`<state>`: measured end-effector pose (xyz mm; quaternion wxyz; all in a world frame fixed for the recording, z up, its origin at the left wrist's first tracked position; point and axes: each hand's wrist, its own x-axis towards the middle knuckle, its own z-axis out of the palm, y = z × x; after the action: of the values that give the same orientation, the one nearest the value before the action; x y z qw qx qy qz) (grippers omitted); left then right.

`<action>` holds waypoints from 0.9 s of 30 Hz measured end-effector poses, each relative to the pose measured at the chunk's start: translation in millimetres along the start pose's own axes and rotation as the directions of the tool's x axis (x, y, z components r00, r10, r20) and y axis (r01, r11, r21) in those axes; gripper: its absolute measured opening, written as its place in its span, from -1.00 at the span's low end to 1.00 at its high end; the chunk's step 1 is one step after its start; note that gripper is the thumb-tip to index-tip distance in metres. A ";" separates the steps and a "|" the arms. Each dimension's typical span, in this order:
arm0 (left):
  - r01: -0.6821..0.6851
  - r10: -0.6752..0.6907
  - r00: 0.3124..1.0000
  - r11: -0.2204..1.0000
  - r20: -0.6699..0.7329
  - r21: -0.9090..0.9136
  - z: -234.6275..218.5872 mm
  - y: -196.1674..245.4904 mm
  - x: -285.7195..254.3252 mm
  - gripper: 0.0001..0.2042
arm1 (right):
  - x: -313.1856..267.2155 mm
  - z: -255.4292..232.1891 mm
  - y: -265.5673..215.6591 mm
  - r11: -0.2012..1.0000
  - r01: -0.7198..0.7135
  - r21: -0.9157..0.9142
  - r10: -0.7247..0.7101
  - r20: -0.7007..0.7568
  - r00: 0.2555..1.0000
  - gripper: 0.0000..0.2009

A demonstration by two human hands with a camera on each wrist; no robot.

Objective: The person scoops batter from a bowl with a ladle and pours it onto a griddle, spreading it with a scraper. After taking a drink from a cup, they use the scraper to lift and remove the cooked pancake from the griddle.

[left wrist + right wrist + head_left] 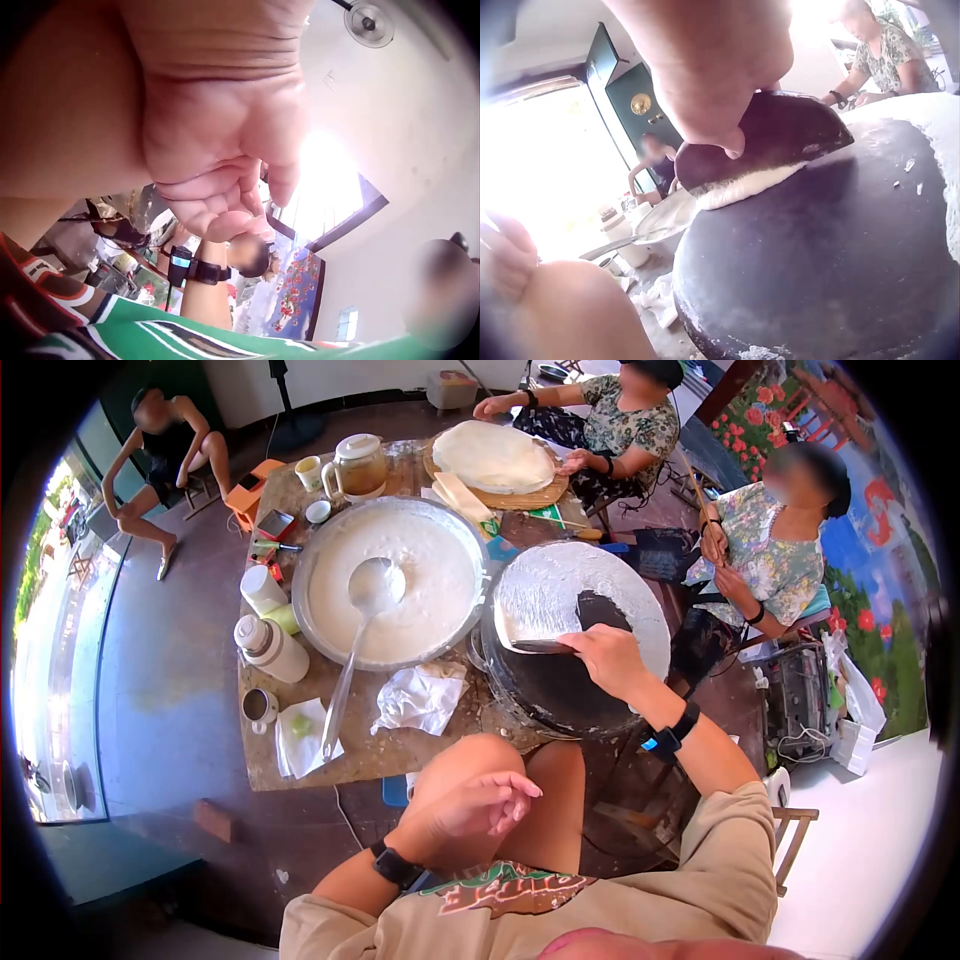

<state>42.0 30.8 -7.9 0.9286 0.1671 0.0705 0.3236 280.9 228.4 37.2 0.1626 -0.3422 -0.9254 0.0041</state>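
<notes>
My right hand (608,658) grips a dark, half-round scraper (780,135) over a round black griddle (802,247). White batter clings along the scraper's lower edge. A thin layer of batter (540,585) coats the griddle's far side and right edge, leaving a dark bare patch near the middle and the near part black. Loosely curled and holding nothing, my left hand (490,803) hangs above my thigh; its palm side fills much of the left wrist view. Left of the griddle stands a wide metal basin (302,590) of batter, with a ladle (345,690) lying in it, handle over the near rim.
Crumpled white paper (420,695), a metal mug (258,707), a white bottle (270,650) and a glass pitcher (358,468) surround the basin. Thin flatbreads (490,455) lie on a round board behind. Two people sit across and to the right; another sits far left.
</notes>
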 end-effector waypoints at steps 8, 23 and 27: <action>0.006 -0.006 1.000 1.000 -0.018 0.023 9.3 -7.4 -7.7 -0.70 | 54.3 36.3 23.3 0.994 -0.049 -0.094 0.035 -0.141 0.989 -0.78; -0.063 0.063 0.997 0.998 -0.050 0.011 7.0 -17.7 -14.7 -0.67 | 45.0 32.8 14.2 0.992 -0.078 -0.103 0.066 -0.116 0.991 -0.83; -0.078 0.078 0.996 0.997 -0.035 0.015 6.5 -16.7 -16.8 -0.67 | 30.4 25.9 10.5 0.993 0.037 -0.114 -0.044 -0.061 0.997 -0.82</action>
<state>40.1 6.4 -7.3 0.9127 0.1701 0.0828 0.3621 258.1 258.4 20.5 0.1726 -0.3319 -0.9253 -0.0624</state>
